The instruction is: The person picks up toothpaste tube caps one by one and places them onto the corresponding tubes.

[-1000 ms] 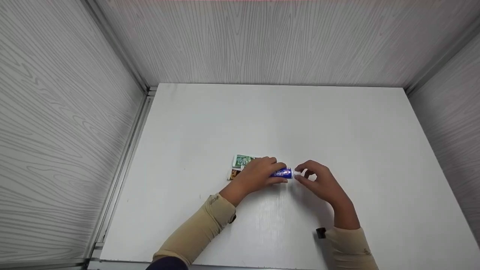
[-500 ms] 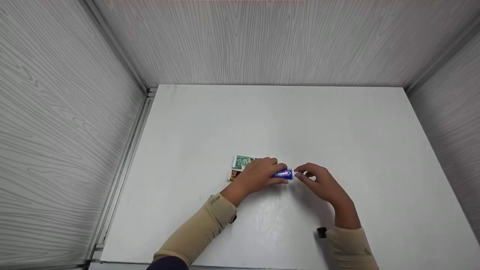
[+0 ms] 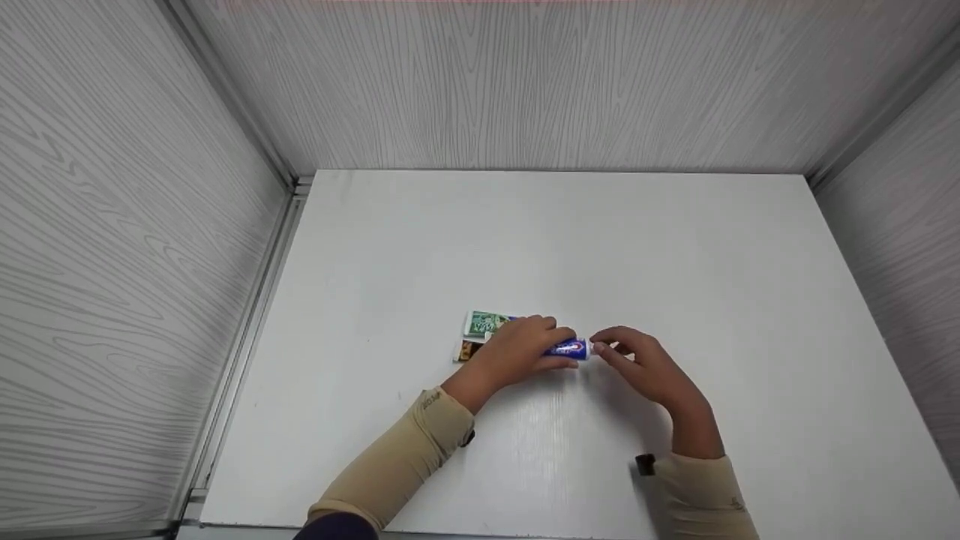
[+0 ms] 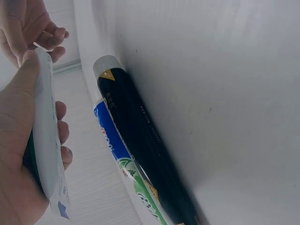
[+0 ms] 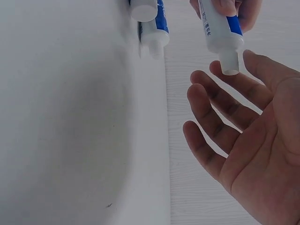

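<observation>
My left hand (image 3: 517,349) grips a white and blue toothpaste tube (image 3: 568,348), thumb on one side and fingers on the other. Held just above the table, the tube has its white cap (image 5: 229,63) pointing right. At that cap is my right hand (image 3: 641,364), thumb and index finger pinching it from both sides while the other fingers stay loosely bent. Beneath my left hand, a dark toothpaste tube (image 4: 136,126) and a blue and green toothpaste tube (image 4: 112,136) lie side by side. My left hand hides much of both in the head view.
The tubes rest on a white tabletop (image 3: 420,240). Wood-grain panels enclose it at the back (image 3: 480,90), left and right, with a metal rail (image 3: 247,330) along the left edge.
My right thumb and index finger have closed in on the cap, which shows less between them now. The left hand and its tube have barely shifted.
</observation>
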Available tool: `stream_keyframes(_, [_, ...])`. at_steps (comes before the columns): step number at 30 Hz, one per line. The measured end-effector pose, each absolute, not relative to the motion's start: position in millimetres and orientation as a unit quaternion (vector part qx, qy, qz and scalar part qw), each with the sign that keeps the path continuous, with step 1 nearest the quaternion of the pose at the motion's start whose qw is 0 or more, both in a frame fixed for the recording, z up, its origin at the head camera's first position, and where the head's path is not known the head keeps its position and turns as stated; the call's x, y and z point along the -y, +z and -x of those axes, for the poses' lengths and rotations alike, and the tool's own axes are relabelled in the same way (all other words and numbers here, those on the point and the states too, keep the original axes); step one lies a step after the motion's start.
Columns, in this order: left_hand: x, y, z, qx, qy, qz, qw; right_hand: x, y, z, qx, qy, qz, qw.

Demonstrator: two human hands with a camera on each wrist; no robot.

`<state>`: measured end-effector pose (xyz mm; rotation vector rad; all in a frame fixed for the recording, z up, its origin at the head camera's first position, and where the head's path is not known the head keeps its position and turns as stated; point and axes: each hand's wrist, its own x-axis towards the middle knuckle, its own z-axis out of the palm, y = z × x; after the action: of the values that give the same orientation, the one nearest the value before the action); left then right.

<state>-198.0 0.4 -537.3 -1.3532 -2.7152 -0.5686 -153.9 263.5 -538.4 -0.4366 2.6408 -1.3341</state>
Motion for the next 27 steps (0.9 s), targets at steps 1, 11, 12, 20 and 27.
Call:
stream_keyframes(1, [-0.3, -536.9, 198.0, 0.879, -0.183, 0.438, 0.029, -263.8, -538.0, 153.6, -0.881, -0.445, 0.143, 0.072])
stream_keyframes(11, [-0.7, -537.7, 197.7, 0.881, -0.179, 0.436, 0.029, -267.2, -535.2, 150.3, -0.885, -0.440, 0.153, 0.028])
stream_keyframes(12, [-0.8, -537.4, 197.5, 0.882, -0.178, 0.436, 0.029, -267.5, -535.1, 150.1, -0.884, -0.439, 0.156, 0.023])
stream_keyframes(20, [0.0, -535.0, 196.4, 0.881, -0.176, 0.439, 0.032, -266.6, -534.7, 149.4, -0.880, -0.440, 0.178, 0.003])
stream_keyframes(27, [0.5, -535.5, 195.7, 0.882, -0.172, 0.438, 0.028, -265.2, -534.1, 148.3, -0.883, -0.436, 0.172, 0.012])
